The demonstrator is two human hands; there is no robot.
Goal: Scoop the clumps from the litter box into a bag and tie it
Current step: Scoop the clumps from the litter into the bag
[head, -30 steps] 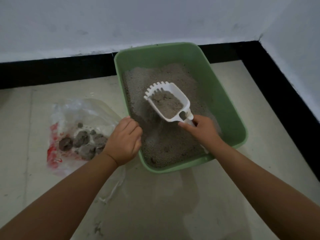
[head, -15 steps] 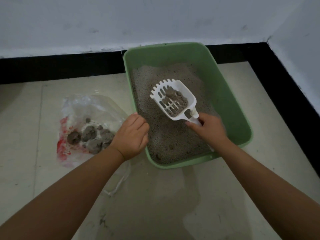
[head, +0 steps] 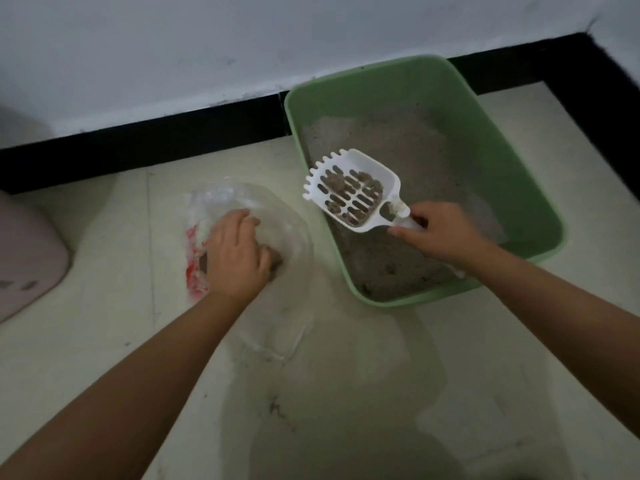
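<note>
Floor-side, left hand grips bag; right hand holds clump-filled scoop.

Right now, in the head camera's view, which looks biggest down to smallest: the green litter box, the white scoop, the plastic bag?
1. Green litter box, clearly the largest.
2. Plastic bag, though the left hand hides part of it.
3. White scoop, held by the right hand, the smallest.
</note>
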